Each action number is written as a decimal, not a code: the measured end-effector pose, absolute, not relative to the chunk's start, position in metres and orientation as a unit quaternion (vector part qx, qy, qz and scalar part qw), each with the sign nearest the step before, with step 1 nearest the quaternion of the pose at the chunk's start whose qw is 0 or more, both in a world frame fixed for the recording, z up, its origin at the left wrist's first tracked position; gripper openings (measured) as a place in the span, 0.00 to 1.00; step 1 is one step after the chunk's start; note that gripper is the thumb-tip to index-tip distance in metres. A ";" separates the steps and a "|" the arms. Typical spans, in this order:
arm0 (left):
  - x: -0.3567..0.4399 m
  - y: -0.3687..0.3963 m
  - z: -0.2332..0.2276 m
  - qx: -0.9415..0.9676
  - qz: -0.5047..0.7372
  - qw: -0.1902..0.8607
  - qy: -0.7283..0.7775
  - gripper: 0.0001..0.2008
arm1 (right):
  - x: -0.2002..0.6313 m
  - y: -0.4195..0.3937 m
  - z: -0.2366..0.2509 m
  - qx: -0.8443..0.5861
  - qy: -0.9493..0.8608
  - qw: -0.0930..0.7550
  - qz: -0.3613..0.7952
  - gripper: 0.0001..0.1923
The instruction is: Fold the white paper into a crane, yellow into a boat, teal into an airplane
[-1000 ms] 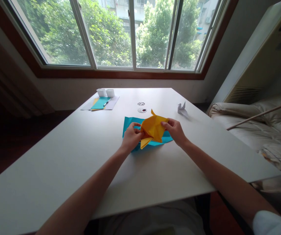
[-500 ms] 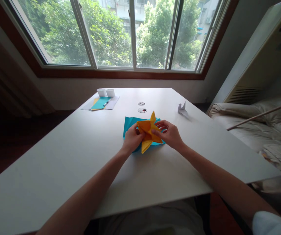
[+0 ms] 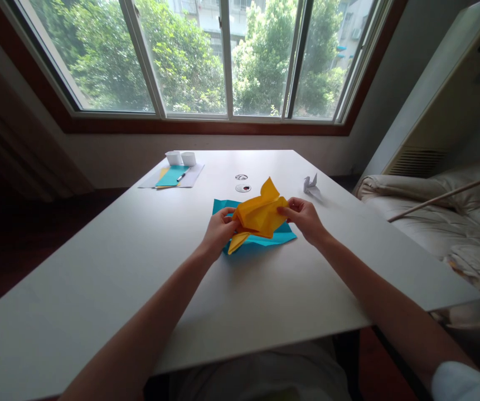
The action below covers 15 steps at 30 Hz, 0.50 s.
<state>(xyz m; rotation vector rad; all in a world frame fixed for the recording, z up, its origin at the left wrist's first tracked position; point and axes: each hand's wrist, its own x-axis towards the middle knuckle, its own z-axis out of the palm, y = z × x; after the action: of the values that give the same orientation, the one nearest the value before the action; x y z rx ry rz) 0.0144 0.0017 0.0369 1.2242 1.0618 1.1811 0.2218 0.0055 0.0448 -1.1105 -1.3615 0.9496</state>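
Observation:
A folded yellow origami paper (image 3: 260, 213) is held up between both hands, its right half spread out and its lower left still folded to a point. My left hand (image 3: 218, 231) pinches the left end of it. At the right edge, my right hand (image 3: 305, 220) grips the paper between thumb and fingers. Under the yellow piece lies a creased blue sheet of paper (image 3: 281, 236) on the white table (image 3: 148, 267), partly covered by the paper and my left hand.
A white paper crane (image 3: 310, 184) stands at the right. Two round discs (image 3: 243, 188) lie beyond the blue sheet. At the far left are coloured sheets (image 3: 171, 176), a pen (image 3: 182, 175) and two white cups (image 3: 188, 159). A pale sofa (image 3: 415, 206) is beside the table.
My right hand has moved right and pulled the yellow paper's right side outward, unfolding it. My left hand has shifted slightly left, and more of the blue sheet shows at the right.

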 end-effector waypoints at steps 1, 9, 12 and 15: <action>0.012 0.002 0.038 0.496 0.502 0.559 0.436 0.16 | 0.226 0.008 0.045 -0.465 -0.554 0.541 0.429 0.16; 0.004 0.011 0.037 0.414 0.529 0.606 0.427 0.15 | 0.243 0.018 0.037 -0.475 -0.498 0.487 0.537 0.13; 0.005 0.009 0.038 0.418 0.528 0.602 0.429 0.16 | 0.242 0.016 0.037 -0.479 -0.527 0.434 0.552 0.15; 0.006 0.007 0.039 0.461 0.525 0.580 0.418 0.21 | 0.241 0.013 0.040 -0.476 -0.555 0.379 0.567 0.20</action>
<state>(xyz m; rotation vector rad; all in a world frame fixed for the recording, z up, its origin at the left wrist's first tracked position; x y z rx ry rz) 0.0058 0.0067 0.0390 1.0775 0.9776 1.2267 0.2409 0.0132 0.0399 -1.2153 -1.4185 1.4486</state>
